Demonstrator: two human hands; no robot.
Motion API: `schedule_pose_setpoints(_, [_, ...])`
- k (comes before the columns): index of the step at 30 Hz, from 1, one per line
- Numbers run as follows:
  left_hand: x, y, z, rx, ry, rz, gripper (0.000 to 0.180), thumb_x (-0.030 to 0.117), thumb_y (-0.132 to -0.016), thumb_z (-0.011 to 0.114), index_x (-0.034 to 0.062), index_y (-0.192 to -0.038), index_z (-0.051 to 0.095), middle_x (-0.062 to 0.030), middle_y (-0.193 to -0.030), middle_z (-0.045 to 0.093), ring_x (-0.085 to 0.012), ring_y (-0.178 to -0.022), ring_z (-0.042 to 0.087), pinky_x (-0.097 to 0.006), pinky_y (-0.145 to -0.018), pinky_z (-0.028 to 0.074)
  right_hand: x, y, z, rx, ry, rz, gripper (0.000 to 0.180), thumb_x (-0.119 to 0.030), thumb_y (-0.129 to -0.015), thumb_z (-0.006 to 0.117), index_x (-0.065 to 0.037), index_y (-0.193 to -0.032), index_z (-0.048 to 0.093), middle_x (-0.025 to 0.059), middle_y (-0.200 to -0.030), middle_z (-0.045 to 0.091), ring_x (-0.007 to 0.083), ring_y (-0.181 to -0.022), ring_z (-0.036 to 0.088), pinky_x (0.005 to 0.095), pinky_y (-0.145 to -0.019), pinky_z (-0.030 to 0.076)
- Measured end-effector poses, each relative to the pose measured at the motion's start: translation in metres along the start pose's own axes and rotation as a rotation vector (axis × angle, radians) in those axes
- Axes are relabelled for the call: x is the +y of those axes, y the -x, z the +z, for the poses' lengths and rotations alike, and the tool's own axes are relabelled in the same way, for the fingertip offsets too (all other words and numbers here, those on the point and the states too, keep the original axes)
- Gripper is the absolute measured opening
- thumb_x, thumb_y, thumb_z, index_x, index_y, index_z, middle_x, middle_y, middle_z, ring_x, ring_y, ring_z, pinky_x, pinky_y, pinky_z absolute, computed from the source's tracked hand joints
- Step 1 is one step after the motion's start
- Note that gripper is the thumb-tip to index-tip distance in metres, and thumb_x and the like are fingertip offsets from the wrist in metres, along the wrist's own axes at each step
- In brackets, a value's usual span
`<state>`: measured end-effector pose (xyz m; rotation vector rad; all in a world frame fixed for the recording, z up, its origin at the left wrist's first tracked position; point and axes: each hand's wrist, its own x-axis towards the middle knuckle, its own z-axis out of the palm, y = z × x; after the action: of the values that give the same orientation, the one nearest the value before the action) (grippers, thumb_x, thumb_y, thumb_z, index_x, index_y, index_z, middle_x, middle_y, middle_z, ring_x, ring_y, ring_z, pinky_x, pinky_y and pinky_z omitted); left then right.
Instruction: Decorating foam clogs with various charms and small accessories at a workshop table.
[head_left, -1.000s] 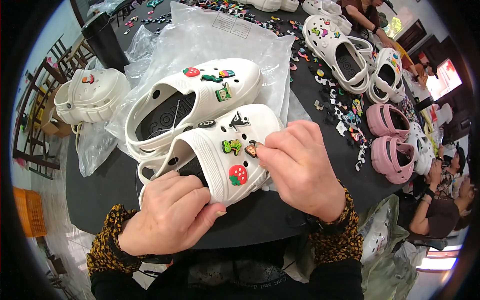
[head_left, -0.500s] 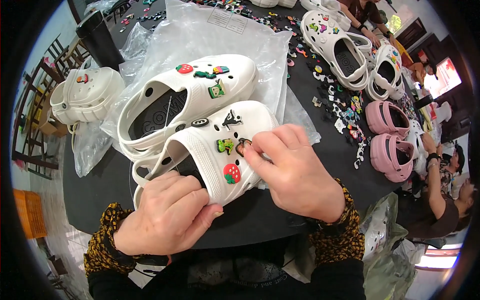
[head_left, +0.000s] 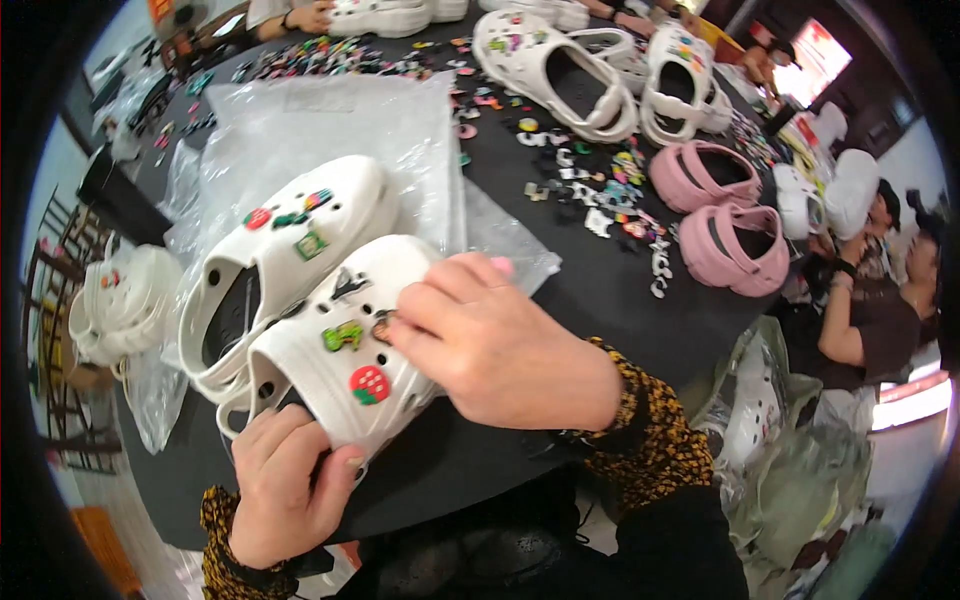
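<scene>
The right hand (head_left: 490, 345) pinches a small brown charm (head_left: 380, 327) between thumb and fingertips, against the top of a white shoe (head_left: 400, 265). The left hand (head_left: 290, 490) grips the rim of that shoe's opening, its thumb outside. Between the hands, a strawberry charm (head_left: 369, 385) sits on the shoe. Just beyond lies a second white shoe (head_left: 370, 190), near a clear plastic bag (head_left: 420, 130). On the black table (head_left: 500, 480), loose charms (head_left: 600, 190) spread toward pink shoes (head_left: 735, 270). Chairs (head_left: 50, 250) stand off left; a person (head_left: 870, 325) sits at right.

Free tabletop (head_left: 622, 310) beside pink clogs (head_left: 706, 240)
</scene>
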<state>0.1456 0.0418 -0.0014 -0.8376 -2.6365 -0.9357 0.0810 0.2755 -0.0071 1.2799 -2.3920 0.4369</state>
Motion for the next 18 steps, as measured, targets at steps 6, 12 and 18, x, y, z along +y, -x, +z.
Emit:
schedule_pose_setpoints(6, [-0.002, 0.003, 0.001, -0.044, 0.008, -0.029, 0.016, 0.009, -0.074, 0.070, 0.0021, -0.075, 0.056, -0.0097, -0.066, 0.050, -0.0293, -0.057, 0.047, -0.038, -0.053, 0.034, 0.013, 0.007, 0.007, 0.110, -0.288, 0.064, 0.027, 0.003, -0.071, 0.061, -0.004, -0.096, 0.067, 0.0070, -0.092, 0.054, 0.0263, -0.092, 0.052, 0.0378, -0.082, 0.042])
schedule_pose_setpoints(12, [-0.001, 0.003, -0.001, -0.045, 0.017, -0.052, 0.017, 0.010, -0.076, 0.070, 0.0019, -0.076, 0.055, -0.0103, -0.068, 0.050, -0.0299, -0.059, 0.048, -0.039, -0.055, 0.035, 0.018, 0.005, 0.013, 0.190, -0.360, 0.066, 0.022, 0.003, -0.071, 0.061, -0.005, -0.090, 0.069, 0.0069, -0.089, 0.055, 0.0262, -0.090, 0.054, 0.0373, -0.082, 0.042])
schedule_pose_setpoints(18, [-0.001, 0.005, -0.003, -0.046, 0.003, -0.051, 0.017, 0.010, -0.077, 0.069, 0.0010, -0.076, 0.055, -0.0110, -0.068, 0.050, -0.0304, -0.059, 0.048, -0.038, -0.055, 0.036, 0.020, 0.003, 0.014, 0.216, -0.363, 0.056, 0.020, 0.003, -0.070, 0.062, -0.006, -0.087, 0.069, 0.0061, -0.087, 0.057, 0.0268, -0.087, 0.055, 0.0378, -0.082, 0.043])
